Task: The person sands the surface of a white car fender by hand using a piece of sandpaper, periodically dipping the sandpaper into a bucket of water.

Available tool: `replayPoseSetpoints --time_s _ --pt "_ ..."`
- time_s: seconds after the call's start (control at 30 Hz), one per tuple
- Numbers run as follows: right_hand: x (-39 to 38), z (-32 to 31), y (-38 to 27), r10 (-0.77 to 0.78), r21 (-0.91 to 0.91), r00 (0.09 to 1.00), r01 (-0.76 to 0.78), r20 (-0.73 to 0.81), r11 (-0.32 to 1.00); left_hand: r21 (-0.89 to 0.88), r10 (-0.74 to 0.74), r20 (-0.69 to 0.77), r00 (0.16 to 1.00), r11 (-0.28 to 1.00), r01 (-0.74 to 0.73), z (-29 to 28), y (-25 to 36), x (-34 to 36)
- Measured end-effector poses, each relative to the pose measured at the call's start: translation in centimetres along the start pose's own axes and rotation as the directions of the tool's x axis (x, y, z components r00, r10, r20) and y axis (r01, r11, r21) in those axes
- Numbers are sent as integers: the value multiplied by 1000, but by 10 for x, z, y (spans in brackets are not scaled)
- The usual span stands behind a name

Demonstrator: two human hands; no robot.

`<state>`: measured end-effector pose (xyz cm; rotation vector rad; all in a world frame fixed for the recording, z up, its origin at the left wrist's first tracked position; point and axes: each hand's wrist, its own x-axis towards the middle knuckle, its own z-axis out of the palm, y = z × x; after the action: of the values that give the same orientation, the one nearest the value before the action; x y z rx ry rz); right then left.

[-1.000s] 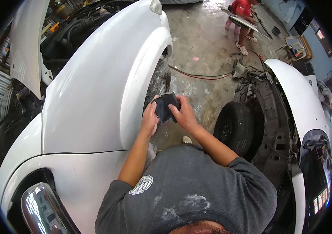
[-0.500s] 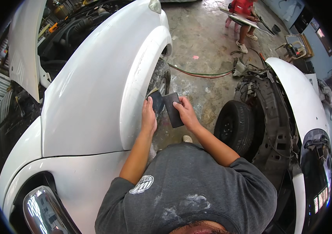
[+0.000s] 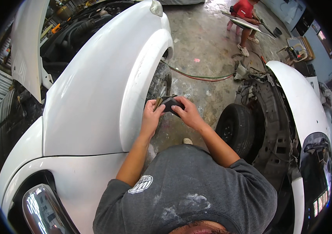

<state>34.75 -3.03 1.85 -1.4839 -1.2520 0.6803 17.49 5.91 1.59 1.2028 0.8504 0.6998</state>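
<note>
In front of my body, both hands meet over dark, sandpaper-like sheets (image 3: 168, 103), which look bent or folded between them. My left hand (image 3: 150, 116) is closed on their left side, its thumb on the dark face; a tan edge shows beside its fingers. My right hand (image 3: 189, 113) pinches the right side, thumb on top. Where one sheet ends and the other begins is hidden by the fingers. Just left of my hands is the white car fender (image 3: 92, 89), with its flared wheel arch (image 3: 136, 87) and a tire (image 3: 159, 82) under it.
A mirror (image 3: 43, 208) sticks out at lower left, and the hood (image 3: 27, 46) stands raised. On the right are a loose-looking wheel (image 3: 234, 130) and a stripped car front (image 3: 273, 117). Red and green hoses (image 3: 201, 78) cross the floor. A person in red (image 3: 244, 13) holds a panel.
My hands have come together, the right one moving in toward the left. The two dark sheets, held apart before, now meet and look bent. The person in red has shifted slightly.
</note>
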Motion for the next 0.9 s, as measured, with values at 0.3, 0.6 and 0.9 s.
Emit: replayPoseSetpoints --time_s 0.3,0.6,0.9 --pt "-6 3 20 192 406 977 -139 -91 903 -306 -57 62 996 949 73 16 -12 4" --pt "-2 -21 43 161 412 958 -52 -236 910 -403 -9 227 974 909 103 63 -22 17" --pt "16 -67 73 162 418 936 -18 -312 908 -391 51 193 980 920 30 124 -27 49"
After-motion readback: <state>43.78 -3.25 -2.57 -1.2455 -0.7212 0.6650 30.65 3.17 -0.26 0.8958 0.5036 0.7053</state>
